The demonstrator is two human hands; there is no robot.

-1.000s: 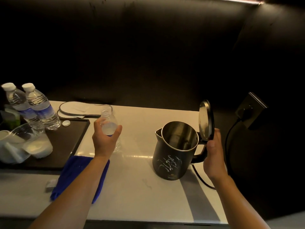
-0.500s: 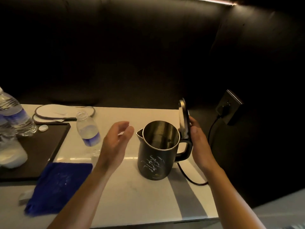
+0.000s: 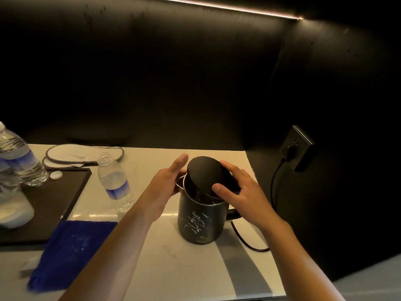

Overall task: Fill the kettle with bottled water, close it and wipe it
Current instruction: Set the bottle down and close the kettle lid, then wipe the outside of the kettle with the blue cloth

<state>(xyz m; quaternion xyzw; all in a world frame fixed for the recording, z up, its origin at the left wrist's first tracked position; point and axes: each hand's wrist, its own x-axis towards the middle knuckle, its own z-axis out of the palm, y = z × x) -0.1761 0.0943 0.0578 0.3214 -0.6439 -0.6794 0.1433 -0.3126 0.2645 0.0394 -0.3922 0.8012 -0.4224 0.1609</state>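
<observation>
A black kettle with white lettering stands on the pale counter, its cord running right to a wall socket. Its round lid is tilted halfway down over the mouth. My right hand rests on the lid with thumb and fingers spread across its right side. My left hand lies flat against the kettle's left rim beside the spout, fingers extended. An uncapped, nearly empty water bottle stands upright to the left of the kettle. A blue cloth lies on the counter at the front left.
A dark tray at left carries two capped full bottles and a glass bowl. A white bottle cap lies near the tray's back edge. A wall socket with a black cord is at right. The counter's front edge is close.
My left hand let go of the uncapped bottle and moved right to the kettle's rim. My right hand swung the lid from upright down toward the mouth.
</observation>
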